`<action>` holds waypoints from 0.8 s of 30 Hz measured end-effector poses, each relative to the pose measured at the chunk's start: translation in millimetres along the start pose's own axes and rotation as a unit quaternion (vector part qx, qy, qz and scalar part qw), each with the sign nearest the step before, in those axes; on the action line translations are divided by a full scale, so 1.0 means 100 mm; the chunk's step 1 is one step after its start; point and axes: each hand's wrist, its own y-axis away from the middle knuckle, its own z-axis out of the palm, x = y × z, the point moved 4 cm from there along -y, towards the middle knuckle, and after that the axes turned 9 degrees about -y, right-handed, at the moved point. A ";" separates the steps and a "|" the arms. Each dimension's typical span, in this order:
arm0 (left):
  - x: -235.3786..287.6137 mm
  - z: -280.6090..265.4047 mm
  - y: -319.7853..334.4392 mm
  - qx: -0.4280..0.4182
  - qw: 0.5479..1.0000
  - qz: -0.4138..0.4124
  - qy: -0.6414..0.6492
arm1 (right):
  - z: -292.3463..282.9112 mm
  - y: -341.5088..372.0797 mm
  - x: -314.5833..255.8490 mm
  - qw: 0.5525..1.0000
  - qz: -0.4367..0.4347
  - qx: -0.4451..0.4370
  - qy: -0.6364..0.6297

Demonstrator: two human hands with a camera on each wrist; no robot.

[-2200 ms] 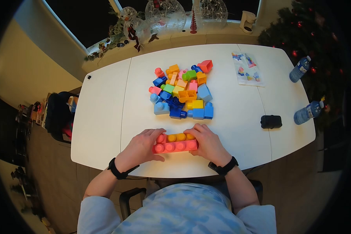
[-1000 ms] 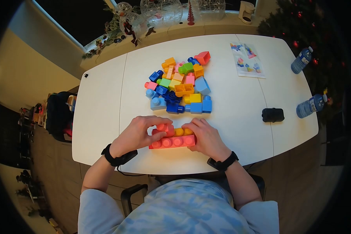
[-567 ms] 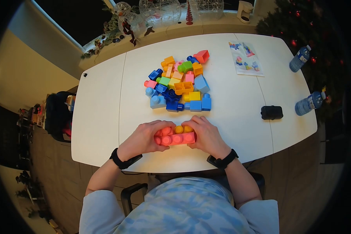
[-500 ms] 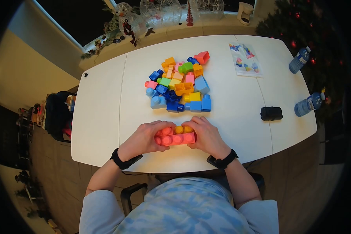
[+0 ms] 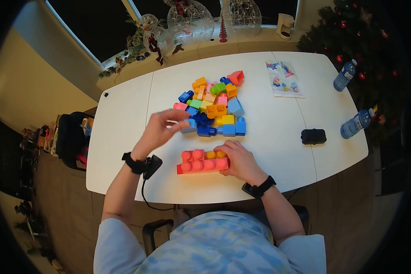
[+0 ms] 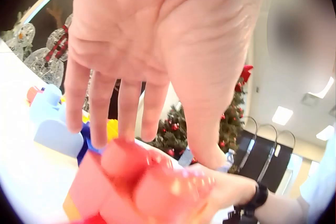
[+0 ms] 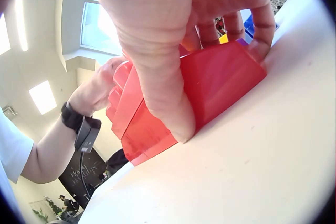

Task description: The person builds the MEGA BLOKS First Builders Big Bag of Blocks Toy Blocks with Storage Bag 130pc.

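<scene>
My right hand (image 5: 240, 160) grips the right end of a joined set of toy building blocks on the table. At its front is a long coral-red block (image 5: 205, 166) with a row of studs; behind it a shorter coral block (image 5: 192, 155) and an orange block (image 5: 216, 155) sit side by side. In the right wrist view the thumb (image 7: 168, 103) presses the set's red side. My left hand (image 5: 160, 129) is off the set, fingers spread with nothing between them, its fingertips overlapping a light blue block (image 5: 190, 126) at the pile's near left corner.
A pile of loose blocks, among them an orange one (image 5: 216, 111), covers the middle of the white table (image 5: 118, 150). To the right are a black case (image 5: 313, 136), two water bottles (image 5: 356, 124) and a picture sheet (image 5: 284, 80). A cable (image 5: 144, 192) hangs from the left wrist.
My left hand has let go of the joined blocks and moved forward to the pile's left side. Earlier it set the short coral block down behind the long one. The right hand keeps its grip.
</scene>
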 end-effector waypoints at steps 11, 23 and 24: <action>-1.00 -0.14 -0.80 0.019 0.984 0.005 -0.179 | -0.01 -0.01 0.02 1.000 0.000 0.001 -0.013; -0.74 -0.25 -0.45 -0.004 0.976 -0.020 -0.216 | -0.01 -0.02 0.04 1.000 -0.010 0.007 -0.007; -0.64 -0.29 -0.41 -0.004 0.976 -0.022 -0.217 | 0.00 -0.02 0.03 1.000 -0.010 0.006 -0.009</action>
